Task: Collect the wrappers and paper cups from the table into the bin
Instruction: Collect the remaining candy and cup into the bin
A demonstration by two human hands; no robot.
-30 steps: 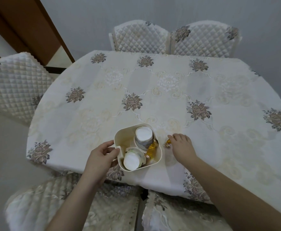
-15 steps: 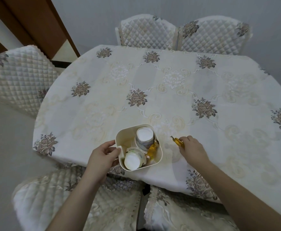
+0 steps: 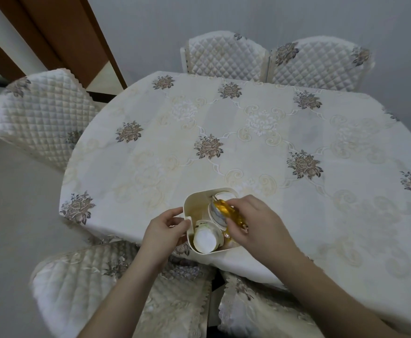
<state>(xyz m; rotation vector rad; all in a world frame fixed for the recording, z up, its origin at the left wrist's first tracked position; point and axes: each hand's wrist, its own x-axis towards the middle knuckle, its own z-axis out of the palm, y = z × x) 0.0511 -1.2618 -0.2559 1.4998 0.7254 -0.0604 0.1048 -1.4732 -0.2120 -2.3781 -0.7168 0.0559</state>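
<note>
Nearly done: 2 paper cups (image 3: 205, 241) lie in the bin (image 3: 191, 205), gripped by the left hand (image 3: 164, 231), while the right hand (image 3: 255, 225) pinches a gold wrapper (image 3: 226, 209) over it.

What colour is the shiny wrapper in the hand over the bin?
Golden yellow. The wrapper, pinched by the right hand, shows best in the head view.

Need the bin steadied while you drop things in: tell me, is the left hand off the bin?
No, the left hand grips the bin at its near left rim.
</note>
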